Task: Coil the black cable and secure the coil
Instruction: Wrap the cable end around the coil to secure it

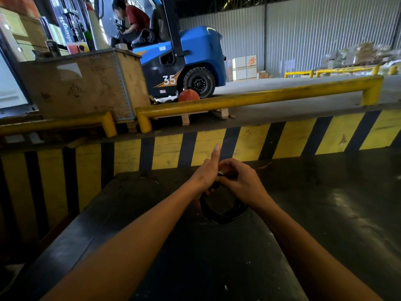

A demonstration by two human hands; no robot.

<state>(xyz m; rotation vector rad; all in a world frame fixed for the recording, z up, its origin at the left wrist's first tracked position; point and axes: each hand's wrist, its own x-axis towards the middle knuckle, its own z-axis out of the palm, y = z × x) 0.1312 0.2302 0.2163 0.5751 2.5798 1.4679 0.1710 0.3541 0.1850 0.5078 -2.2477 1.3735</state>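
The black cable (219, 215) hangs as a round coil of several loops below my two hands, over a dark table top (152, 213). My left hand (206, 172) grips the top of the coil, thumb pointing up. My right hand (240, 179) is closed over the same spot from the right, its fingers curled around the cable's top. A small pale piece shows between the two hands; I cannot tell what it is. The coil's upper part is hidden by my hands.
A yellow-and-black striped wall (238, 144) rises just beyond the table. Above it run yellow guard rails (249, 98). Behind them stand a wooden crate (86, 83) and a blue forklift (188, 61) with a person seated in it.
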